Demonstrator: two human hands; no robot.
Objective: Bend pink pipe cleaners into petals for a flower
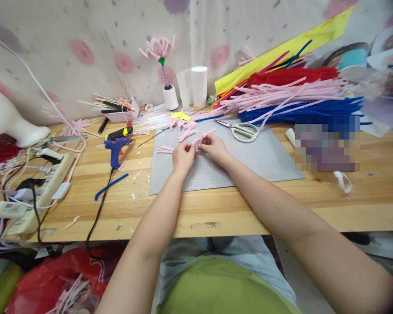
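Note:
Both of my hands meet over a grey cutting mat [268, 161]. My left hand [184, 158] is closed, pinching the near end of a pink pipe cleaner piece [200, 138]. Closed on the same piece, my right hand [212, 148] grips it a little further right. Just left of my left hand lie several short pink pipe cleaners [165, 150]. Bent pink petal shapes [186, 133] rest beyond my fingers. Scissors with pale green handles [245, 132] lie to the right on the mat. My fingers partly hide the held piece.
A blue glue gun [115, 148] and a power strip [46, 192] with cables are on the left. Bundles of pink pipe cleaners [288, 93], red and blue ones fill the back right. A pink flower [159, 49] stands in a small white pot [170, 98]. White cups stand beside it.

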